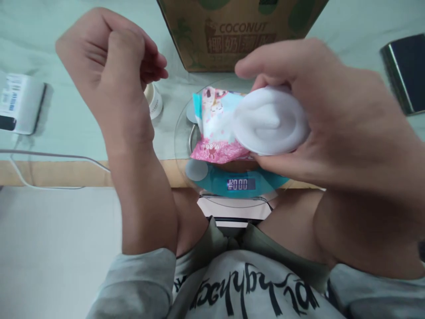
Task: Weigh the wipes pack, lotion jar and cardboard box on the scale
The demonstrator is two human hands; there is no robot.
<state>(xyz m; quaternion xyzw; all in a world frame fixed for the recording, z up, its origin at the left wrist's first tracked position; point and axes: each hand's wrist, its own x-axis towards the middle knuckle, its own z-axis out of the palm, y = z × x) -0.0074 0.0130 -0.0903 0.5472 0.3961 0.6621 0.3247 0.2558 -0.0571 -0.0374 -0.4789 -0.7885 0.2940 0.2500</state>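
Note:
My right hand grips a white, round plastic piece with a raised swirl on the face toward me; I cannot tell if it is a lid or a container's end. Below it a pink, white and blue printed packet lies on a round glass scale, whose lit display shows zeros. The white piece covers the packet's right end. At the upper left my left hand is raised, its fingers curled and thumb folded in; whether anything is in them is hidden. Behind its fingertips stands a small white jar, partly covered.
A brown coconut-print carton stands behind the scale. At the left lies a white device with a white cable; a dark flat box-shaped object is at the far right. The table's front edge runs near my lap.

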